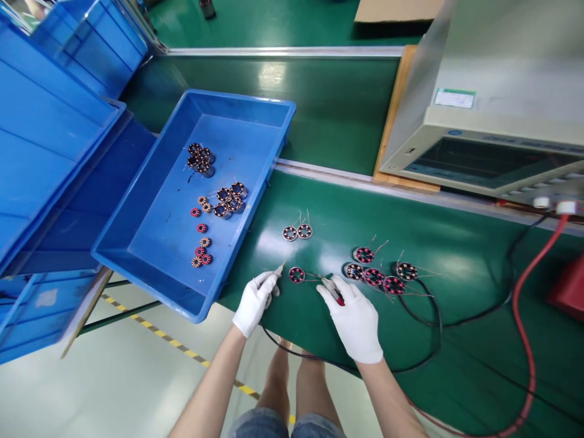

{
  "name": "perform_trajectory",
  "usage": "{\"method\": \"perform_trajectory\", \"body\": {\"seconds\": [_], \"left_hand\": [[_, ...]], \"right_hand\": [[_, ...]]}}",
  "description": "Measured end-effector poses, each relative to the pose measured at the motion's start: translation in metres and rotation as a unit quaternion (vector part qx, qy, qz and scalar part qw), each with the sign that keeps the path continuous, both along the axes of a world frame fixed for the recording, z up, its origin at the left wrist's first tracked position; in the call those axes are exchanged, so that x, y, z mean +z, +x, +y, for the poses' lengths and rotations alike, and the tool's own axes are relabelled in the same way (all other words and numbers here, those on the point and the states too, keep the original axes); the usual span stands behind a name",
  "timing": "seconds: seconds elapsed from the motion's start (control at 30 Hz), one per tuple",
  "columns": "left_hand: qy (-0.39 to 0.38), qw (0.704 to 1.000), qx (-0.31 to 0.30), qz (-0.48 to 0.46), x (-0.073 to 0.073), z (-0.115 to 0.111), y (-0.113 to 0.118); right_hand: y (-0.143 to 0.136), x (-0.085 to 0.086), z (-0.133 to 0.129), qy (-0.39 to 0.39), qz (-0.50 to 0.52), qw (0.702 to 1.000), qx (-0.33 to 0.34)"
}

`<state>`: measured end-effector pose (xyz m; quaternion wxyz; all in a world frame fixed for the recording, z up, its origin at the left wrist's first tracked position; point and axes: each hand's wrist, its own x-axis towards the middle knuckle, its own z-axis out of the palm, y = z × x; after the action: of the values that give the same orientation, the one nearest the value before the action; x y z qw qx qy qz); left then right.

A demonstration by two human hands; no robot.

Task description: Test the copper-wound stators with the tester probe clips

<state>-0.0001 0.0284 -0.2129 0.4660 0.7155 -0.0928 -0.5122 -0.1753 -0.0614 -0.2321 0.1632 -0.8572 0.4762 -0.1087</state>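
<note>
**Two gloved hands probe a coil at the bench's near edge**

Both hands wear white gloves and work at the near edge of the green bench. The left hand is closed around a thin probe whose tip points up and to the right, toward a small round coil. The right hand is closed on a second, red-handled probe, its tip lying by the fine wires that trail from the same coil. That coil lies flat on the bench between the two hands, just beyond the fingertips.

A black cable loops along the near edge behind the right hand, and a red cable curves toward the bench's right side.

Just right of the probed coil, a cluster of coils lies flat, their thin wires spread out. A little farther in, a pair of coils sits side by side, apart from the rest.

At the left edge, a blue tray overhangs the bench, tilted, holding loose coils scattered along its middle. More blue bins stack to its left.

At the far right stands a beige tester with a dark screen, where the cables plug in.
</note>
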Motion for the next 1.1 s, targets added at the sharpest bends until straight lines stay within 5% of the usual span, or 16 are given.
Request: {"method": "perform_trajectory", "body": {"seconds": [0.17, 0.6, 0.7, 0.87, 1.0, 1.1], "left_hand": [[0.0, 1.0, -0.005, 0.001, 0.0, 0.0, 0.0], [0.006, 1.0, -0.007, 0.0, 0.003, -0.002, -0.002], [0.006, 1.0, -0.003, -0.006, 0.001, 0.002, -0.003], [-0.011, 0.981, 0.088, -0.174, 0.008, 0.007, -0.002], [-0.044, 0.955, -0.08, -0.283, 0.024, -0.021, 0.004], [-0.006, 0.923, -0.204, -0.327, 0.03, -0.059, 0.005]], "right_hand": [[-0.005, 0.001, 0.004, -0.063, 0.008, 0.998, 0.025], [-0.004, 0.002, 0.003, -0.025, 0.017, 0.999, 0.018], [0.0, 0.005, 0.008, -0.017, -0.052, 0.998, 0.005], [0.031, 0.011, 0.027, 0.07, -0.126, 0.981, 0.131], [0.045, 0.01, 0.032, 0.032, -0.106, 0.986, 0.124], [0.03, 0.006, 0.025, 0.012, -0.089, 0.992, 0.092]]}}
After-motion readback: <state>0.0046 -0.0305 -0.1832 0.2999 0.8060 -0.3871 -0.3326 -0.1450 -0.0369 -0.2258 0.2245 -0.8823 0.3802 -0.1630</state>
